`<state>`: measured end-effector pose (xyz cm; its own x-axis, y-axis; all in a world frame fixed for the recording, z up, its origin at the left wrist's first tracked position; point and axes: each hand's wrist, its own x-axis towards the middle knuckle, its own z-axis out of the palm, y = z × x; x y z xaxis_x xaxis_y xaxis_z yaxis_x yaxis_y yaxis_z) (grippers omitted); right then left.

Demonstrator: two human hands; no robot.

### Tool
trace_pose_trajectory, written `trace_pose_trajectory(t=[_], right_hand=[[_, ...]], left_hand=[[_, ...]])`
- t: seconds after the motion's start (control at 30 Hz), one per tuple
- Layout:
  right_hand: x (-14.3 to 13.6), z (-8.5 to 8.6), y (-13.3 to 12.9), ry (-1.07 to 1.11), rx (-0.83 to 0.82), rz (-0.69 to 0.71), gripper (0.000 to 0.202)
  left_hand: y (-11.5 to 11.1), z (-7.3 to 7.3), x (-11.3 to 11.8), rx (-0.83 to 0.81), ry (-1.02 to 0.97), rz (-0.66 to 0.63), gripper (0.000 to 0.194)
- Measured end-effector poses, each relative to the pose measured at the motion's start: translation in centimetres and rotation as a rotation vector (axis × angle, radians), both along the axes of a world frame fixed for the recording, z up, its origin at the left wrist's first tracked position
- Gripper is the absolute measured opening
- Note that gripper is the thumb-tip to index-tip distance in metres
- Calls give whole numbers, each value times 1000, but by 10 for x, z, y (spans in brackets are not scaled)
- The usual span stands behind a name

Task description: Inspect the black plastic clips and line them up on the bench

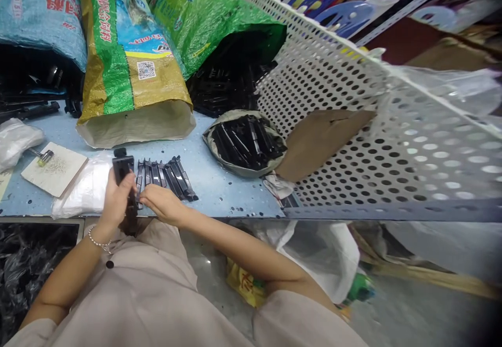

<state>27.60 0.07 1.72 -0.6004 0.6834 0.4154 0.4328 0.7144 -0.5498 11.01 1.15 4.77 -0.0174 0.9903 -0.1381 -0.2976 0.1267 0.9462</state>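
I see a gold bag [164,88] lying on the blue desk [231,195], with big white Chinese writing down its green stripe [117,75], red writing on its blue part, and a square black-and-white code [146,70] near its mouth. The blue bag [37,14] beside it has red Chinese writing too, but it is too creased for me to read. The marks on the green bag [204,14] are too small to read. The left hand [115,200] is curled around a black plastic part [123,165], which stands up near the front edge of the desk. The right hand [164,204] is bent in close to the low end of that part; I cannot tell if its fingers pinch anything. Just past it lies a row of black strips [167,177]. More black strips fill a small round sack [214,150] farther right. Clear plastic bags [84,187] lie left of the left hand.
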Motion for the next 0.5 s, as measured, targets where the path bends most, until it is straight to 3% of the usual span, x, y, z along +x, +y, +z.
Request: trace_pose_trajectory(t=[0.1,0.13,0.2,0.3,0.37,0.4,0.43,0.5], right_hand=[[12,4,-3,39,-59,-81,31],[22,4,-5,88,-59,-188,31],[56,4,-12,270,21,-555,34],[153,8,-37,648,415,-1283,40],[232,16,-64,859,666,-1645,41],[269,20,-77,932,678,-1793,42],[302,24,-87,958,587,-1912,44],[350,30,-96,897,376,-1938,38]], left_hand=[[20,-9,-19,-128,-64,51,49],[26,-15,-25,-164,-65,93,51],[37,-29,-37,-239,-55,147,51],[48,-52,-49,-303,-60,138,46],[51,-63,-53,-311,-74,112,39],[51,-65,-55,-314,-76,109,36],[50,-66,-55,-320,-75,111,33],[47,-63,-54,-339,-72,112,29]])
